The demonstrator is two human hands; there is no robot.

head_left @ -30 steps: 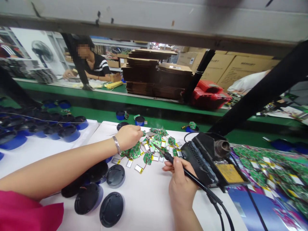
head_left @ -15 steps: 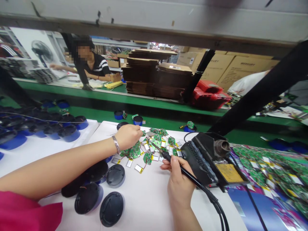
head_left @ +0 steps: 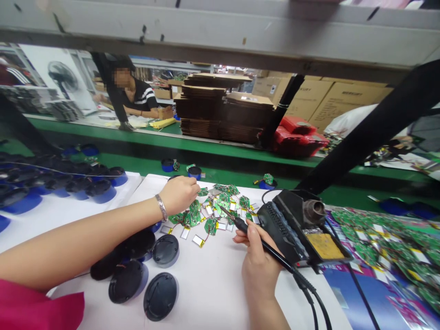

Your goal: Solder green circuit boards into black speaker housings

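Two bare hands are meeting at a loose heap of green circuit boards, which is lying on the white work surface straight ahead of the person. Taking the heap as the centre of a clock, the left hand is resting at ten o'clock with its fingers curled inward; the fingertips are hardly showing, so whether they are pinching anything cannot be told. The right hand is sitting between four and five o'clock, gripping a soldering iron like a pen, and its slim tip is pointing toward ten, over the boards; whether it is touching one is too fine to tell. Good handling here is probably depending on a steady right wrist, on the left fingers staying well apart from the hot tip, and on brief, light contact, since silver battery pouches are lying among the boards and at seven o'clock. The cable, trailing off toward four, is likely calling for slack so that it is not tugging the tip. The yellow sponge, sitting beyond three on the soldering station, is seemingly within easy reach for wiping.
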